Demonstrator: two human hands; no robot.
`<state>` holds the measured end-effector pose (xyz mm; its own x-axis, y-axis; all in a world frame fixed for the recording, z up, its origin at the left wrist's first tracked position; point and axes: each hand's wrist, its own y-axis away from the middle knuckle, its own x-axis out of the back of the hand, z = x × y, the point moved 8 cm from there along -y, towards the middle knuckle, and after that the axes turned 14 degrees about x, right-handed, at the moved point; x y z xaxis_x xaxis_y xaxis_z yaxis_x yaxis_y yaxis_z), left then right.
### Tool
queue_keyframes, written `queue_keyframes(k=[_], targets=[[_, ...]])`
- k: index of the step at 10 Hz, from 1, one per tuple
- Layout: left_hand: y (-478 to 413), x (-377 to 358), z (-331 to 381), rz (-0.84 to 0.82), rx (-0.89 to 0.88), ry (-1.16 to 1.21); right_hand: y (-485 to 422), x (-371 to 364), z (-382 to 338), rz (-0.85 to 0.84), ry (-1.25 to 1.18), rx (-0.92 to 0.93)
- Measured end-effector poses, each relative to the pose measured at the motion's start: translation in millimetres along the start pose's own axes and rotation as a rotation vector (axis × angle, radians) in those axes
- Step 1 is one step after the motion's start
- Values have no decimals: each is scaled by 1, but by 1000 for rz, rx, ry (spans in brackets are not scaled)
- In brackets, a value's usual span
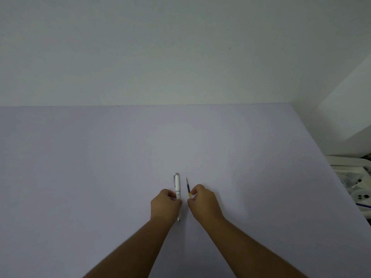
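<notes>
A white pen [177, 185] with a silver cap end and clip lies lengthwise on the pale lilac table [100, 167], pointing away from me. My left hand [165, 204] grips its middle with curled fingers; the pen's near tip shows below the hand. Just to the right, a thin dark refill [188, 186] with a yellow end points away too. My right hand [202, 203] pinches the refill's near yellow end between thumb and fingers. The two hands sit close together, a narrow gap between them.
A plain white wall [180, 47] rises behind the table's far edge. Past the table's right edge stands white furniture [341, 121], and lower down a white rack or tray [353, 177] with small dark items.
</notes>
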<state>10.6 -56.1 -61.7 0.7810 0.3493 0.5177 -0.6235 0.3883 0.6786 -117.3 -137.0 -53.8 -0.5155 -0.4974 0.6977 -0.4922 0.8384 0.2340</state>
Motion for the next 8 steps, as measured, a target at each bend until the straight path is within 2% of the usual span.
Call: queue_keyframes(k=[7, 8], targets=[[1, 3, -5, -12, -15, 4, 10, 4, 0, -23, -46, -29], [4, 10, -3, 7, -26, -6, 8, 18, -7, 56, 46, 4]])
